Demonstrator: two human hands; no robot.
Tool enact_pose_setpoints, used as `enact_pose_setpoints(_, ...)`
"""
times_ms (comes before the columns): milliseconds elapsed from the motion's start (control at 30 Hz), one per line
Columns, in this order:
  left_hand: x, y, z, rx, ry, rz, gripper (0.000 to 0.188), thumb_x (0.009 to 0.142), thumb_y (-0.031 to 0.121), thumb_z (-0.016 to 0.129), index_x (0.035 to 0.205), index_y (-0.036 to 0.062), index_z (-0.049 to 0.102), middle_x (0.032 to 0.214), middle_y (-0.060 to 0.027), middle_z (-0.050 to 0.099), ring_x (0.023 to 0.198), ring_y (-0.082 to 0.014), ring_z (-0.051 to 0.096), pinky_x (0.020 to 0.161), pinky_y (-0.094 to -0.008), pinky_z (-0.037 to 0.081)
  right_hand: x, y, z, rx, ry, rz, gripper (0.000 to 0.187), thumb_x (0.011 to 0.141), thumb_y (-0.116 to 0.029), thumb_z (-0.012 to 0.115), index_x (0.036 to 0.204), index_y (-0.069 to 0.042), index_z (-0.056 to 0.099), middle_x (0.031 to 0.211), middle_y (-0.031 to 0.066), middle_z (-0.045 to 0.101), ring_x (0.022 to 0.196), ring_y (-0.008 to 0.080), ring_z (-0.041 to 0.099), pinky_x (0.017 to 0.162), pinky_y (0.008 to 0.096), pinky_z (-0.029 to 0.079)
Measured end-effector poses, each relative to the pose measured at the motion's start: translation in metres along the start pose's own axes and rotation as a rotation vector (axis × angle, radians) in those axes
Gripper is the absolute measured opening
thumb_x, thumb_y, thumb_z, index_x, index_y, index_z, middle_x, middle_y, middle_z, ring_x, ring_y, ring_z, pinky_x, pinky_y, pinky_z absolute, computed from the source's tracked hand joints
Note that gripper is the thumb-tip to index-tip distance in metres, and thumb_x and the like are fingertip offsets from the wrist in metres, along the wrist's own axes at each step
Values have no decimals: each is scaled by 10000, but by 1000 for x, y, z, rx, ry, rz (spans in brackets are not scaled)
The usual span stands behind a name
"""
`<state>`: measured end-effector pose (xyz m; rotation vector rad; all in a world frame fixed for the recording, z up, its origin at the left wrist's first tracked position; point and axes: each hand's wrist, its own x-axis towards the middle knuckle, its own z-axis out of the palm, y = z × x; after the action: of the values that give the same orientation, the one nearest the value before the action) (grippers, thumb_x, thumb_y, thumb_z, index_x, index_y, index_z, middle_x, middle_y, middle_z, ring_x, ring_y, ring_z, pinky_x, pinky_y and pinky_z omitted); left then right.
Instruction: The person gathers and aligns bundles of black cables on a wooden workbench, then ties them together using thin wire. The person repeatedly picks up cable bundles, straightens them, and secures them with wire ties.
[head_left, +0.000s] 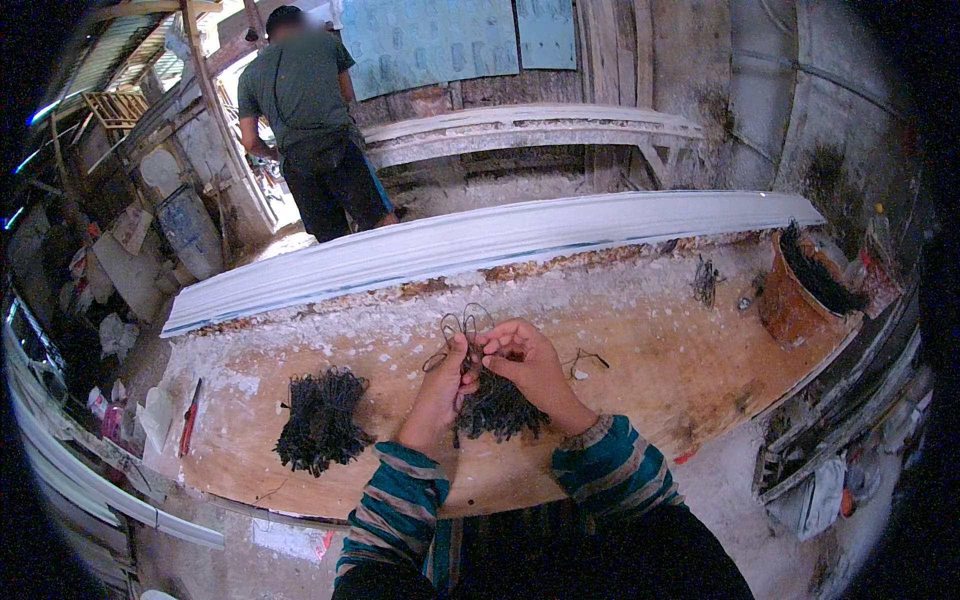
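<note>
My left hand is closed round a few thin dark wire loops, whose rounded ends stick up above the fingers. Close beside it, my right hand pinches at the same wires with thumb and fingertips. Directly beneath the hands lies a dark bundle of wire pieces, partly covered by them. A second bundle of dark wire rests on the wooden board to the left. Just right of my right hand is a loose bent wire.
A long white moulding spans the board's far side. At the right stands a rusty bucket of dark wire, near a small wire bunch. A red-handled tool lies far left. Another person stands beyond, back turned.
</note>
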<state>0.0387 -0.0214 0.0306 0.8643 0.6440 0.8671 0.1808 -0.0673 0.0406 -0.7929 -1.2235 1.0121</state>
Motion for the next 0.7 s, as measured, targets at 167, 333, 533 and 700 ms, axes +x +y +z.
enact_pose_setpoints(167,3,0,0,-18,25,16,343,890,405,495,986,77,529,731,25,459,539,-39,375,421,-155,290,-1,1,-1,22,34,-11,256,783,33,618,993,-58,503,901,13,576,826,79,545,739,219,440)
enact_pose_setpoints(333,3,0,-2,-38,-14,47,342,889,410,495,979,81,524,727,27,455,550,-37,377,430,-155,289,-3,-7,2,28,51,-33,258,779,38,621,986,-60,504,874,9,576,821,79,545,731,212,438)
enact_pose_setpoints(533,0,5,0,-39,-31,42,377,878,437,500,1006,83,511,672,54,359,525,-30,312,412,-163,238,-1,-6,0,74,84,-59,249,770,38,628,967,-57,508,859,15,583,811,83,552,731,216,446)
enact_pose_setpoints(700,1,2,-4,-148,-15,139,411,867,449,511,1046,79,496,649,69,296,504,-27,270,401,-171,206,1,-13,-1,10,219,-103,220,768,20,639,936,-55,518,847,16,593,782,86,559,714,224,455)
